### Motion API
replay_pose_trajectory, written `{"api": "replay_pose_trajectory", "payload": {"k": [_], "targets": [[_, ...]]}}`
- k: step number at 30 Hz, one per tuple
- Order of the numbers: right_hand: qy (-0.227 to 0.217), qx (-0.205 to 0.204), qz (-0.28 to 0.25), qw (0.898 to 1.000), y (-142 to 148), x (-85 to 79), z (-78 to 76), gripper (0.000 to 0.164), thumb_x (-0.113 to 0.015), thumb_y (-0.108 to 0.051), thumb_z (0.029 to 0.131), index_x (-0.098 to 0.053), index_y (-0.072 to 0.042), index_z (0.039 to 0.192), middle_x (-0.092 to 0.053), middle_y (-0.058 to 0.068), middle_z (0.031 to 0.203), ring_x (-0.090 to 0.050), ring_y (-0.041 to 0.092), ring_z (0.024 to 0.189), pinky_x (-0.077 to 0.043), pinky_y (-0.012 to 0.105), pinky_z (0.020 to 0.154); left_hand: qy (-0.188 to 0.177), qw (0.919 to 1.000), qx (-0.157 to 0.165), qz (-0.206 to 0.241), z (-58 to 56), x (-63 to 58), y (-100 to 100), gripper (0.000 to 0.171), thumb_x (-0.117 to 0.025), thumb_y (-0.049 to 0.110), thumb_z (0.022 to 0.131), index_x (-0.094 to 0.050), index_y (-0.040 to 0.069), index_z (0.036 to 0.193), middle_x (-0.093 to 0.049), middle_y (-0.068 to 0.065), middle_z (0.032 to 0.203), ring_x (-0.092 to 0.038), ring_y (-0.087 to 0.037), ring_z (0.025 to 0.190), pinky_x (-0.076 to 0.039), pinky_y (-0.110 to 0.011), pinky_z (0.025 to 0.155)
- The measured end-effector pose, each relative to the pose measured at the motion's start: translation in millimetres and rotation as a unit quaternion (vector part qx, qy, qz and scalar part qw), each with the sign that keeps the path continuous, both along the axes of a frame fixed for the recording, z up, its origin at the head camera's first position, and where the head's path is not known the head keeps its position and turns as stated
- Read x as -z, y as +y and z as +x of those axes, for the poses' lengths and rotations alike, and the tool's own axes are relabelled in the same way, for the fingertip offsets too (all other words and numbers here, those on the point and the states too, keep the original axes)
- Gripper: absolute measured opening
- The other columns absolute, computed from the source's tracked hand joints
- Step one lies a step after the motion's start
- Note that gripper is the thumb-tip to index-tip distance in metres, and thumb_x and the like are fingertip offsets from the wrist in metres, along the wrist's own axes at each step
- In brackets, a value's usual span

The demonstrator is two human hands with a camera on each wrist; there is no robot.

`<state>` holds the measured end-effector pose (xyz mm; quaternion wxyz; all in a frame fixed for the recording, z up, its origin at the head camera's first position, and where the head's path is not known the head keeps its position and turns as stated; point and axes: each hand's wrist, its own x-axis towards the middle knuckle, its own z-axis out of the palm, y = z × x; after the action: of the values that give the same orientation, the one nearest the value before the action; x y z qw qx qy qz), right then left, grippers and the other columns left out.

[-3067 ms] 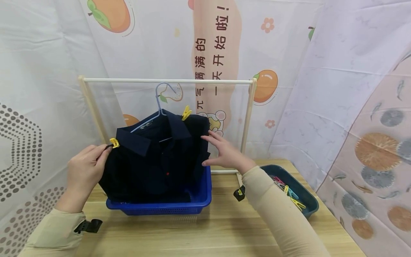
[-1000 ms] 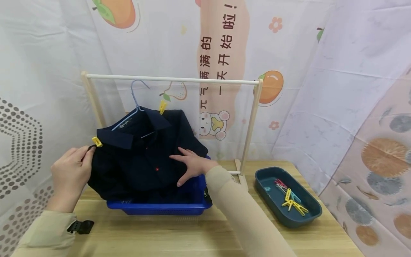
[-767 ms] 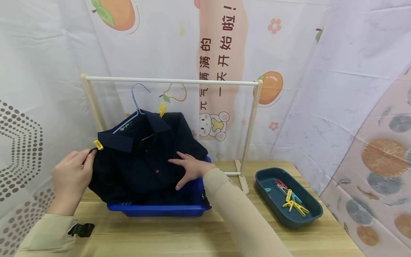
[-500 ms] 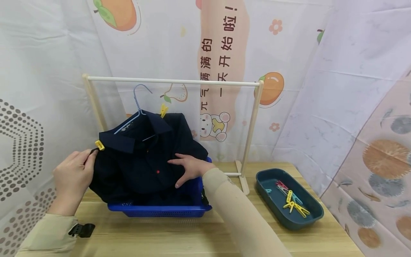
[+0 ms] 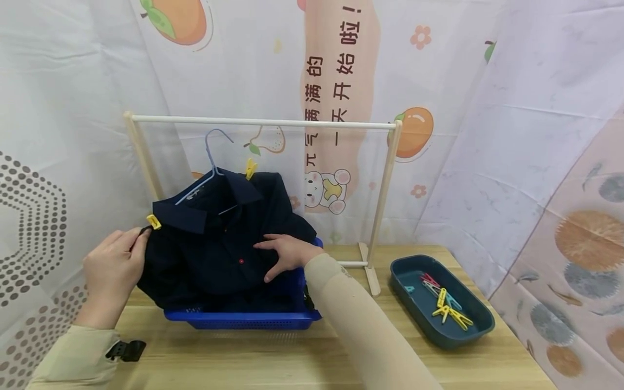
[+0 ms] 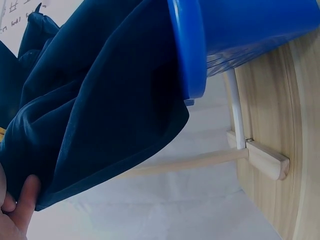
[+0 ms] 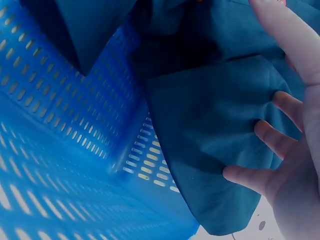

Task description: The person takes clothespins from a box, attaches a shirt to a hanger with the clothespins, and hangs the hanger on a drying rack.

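A dark navy button-up shirt [image 5: 219, 254] hangs on a pale blue wire hanger [image 5: 210, 149], its lower part in a blue basket [image 5: 248, 320]. My left hand [image 5: 114, 265] pinches the shirt at the shoulder on the left, beside a yellow clothespin [image 5: 154, 221]. A second yellow clothespin [image 5: 251, 168] grips the other shoulder near the collar. With fingers spread, my right hand [image 5: 287, 253] rests on the shirt front. In the right wrist view, its fingertips [image 7: 235, 173] press against the cloth over the basket's slotted wall [image 7: 75, 120].
Behind the basket stands a drying rack with a white rail [image 5: 273, 122] and wooden posts [image 5: 382, 200]. A dark teal tray [image 5: 414, 314] with several coloured clothespins [image 5: 442, 311] sits on the wooden table [image 5: 234, 357] to the right. Patterned curtains surround the table.
Since the earliest frame, the shirt's upper part and hanger have shifted left with my left hand. My right hand has moved from the right shoulder down onto the front. Lately both hands stay almost still.
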<state>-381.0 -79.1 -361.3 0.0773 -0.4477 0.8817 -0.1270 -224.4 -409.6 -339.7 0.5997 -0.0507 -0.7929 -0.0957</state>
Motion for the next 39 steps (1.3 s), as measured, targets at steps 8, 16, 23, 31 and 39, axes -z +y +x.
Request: {"api": "replay_pose_trajectory", "payload": {"k": [8, 16, 23, 31, 39], "targets": [[-0.011, -0.003, 0.046, 0.999, -2, 8.2, -0.8, 0.100, -0.088, -0.054, 0.076, -0.033, -0.040, 0.159, -0.016, -0.002, 0.169, -0.016, 0.026, 0.154, -0.027, 0.046, 0.118, -0.033, 0.9995, 0.002, 0.001, 0.7, 1.9, 3, 0.013, -0.069, 0.009, 0.094, -0.075, -0.002, 0.099, -0.069, -0.020, 0.083, -0.065, -0.039, 0.074, -0.046, -0.055, 0.063], [-0.033, -0.004, 0.097, 0.995, -7, 21.3, 3.6, 0.111, -0.090, -0.055, 0.072, -0.024, -0.046, 0.160, -0.005, -0.004, 0.170, -0.008, 0.029, 0.155, -0.025, 0.052, 0.118, -0.031, 0.9994, 0.003, -0.012, -0.2, 8.1, 1, 0.012, -0.071, 0.010, 0.093, -0.076, 0.000, 0.095, -0.069, -0.019, 0.081, -0.065, -0.038, 0.072, -0.047, -0.055, 0.059], [-0.036, 0.008, 0.121, 0.992, -14, 36.7, 8.6, 0.119, -0.090, -0.059, 0.069, -0.014, -0.050, 0.161, 0.001, -0.006, 0.170, -0.006, 0.027, 0.155, -0.028, 0.056, 0.116, -0.043, 0.9990, 0.004, -0.010, -0.5, 14.6, -1, 0.013, -0.071, 0.011, 0.093, -0.076, 0.001, 0.099, -0.070, -0.018, 0.082, -0.066, -0.036, 0.072, -0.048, -0.055, 0.060], [-0.037, 0.024, 0.140, 0.989, -20, 49.5, 17.3, 0.131, -0.089, -0.065, 0.064, -0.003, -0.051, 0.161, 0.006, -0.006, 0.170, -0.009, 0.023, 0.155, -0.033, 0.058, 0.112, -0.039, 0.9991, 0.008, -0.012, -1.9, 15.8, -2, 0.012, -0.071, 0.011, 0.093, -0.076, 0.001, 0.098, -0.068, -0.016, 0.080, -0.065, -0.036, 0.070, -0.047, -0.056, 0.059], [0.010, 0.005, 0.092, 0.996, -20, 49.2, 9.3, 0.111, -0.092, -0.064, 0.061, -0.031, -0.040, 0.151, -0.028, -0.001, 0.153, -0.039, 0.020, 0.133, -0.049, 0.038, 0.095, -0.033, 0.9993, 0.013, -0.011, -2.0, 9.7, -2, 0.012, -0.071, 0.009, 0.093, -0.076, -0.001, 0.098, -0.068, -0.017, 0.078, -0.063, -0.036, 0.068, -0.047, -0.056, 0.059]]}}
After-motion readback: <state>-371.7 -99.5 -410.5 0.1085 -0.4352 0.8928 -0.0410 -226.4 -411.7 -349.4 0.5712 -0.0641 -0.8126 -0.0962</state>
